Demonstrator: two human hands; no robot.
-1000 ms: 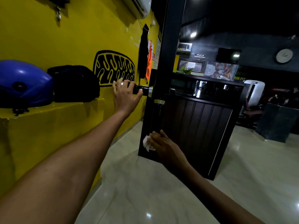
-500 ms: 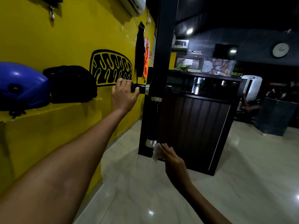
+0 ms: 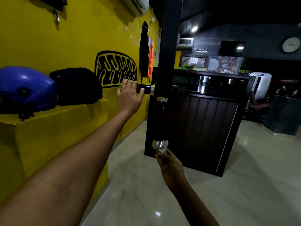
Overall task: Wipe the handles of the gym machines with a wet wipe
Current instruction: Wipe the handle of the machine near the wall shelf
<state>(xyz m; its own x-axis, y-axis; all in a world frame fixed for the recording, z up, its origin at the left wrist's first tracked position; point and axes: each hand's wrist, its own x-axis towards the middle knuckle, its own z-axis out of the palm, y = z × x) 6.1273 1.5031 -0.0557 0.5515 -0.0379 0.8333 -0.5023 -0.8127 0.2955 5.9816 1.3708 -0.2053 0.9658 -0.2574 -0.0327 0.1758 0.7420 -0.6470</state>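
White wipe in right hand, seemingly against vertical handle's end

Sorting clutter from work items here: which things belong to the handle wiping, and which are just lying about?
In use: white wet wipe; vertical black handle with silver caps; horizontal black handle; left hand; right hand.
Lying about: blue helmet; black bag; round wall clock.
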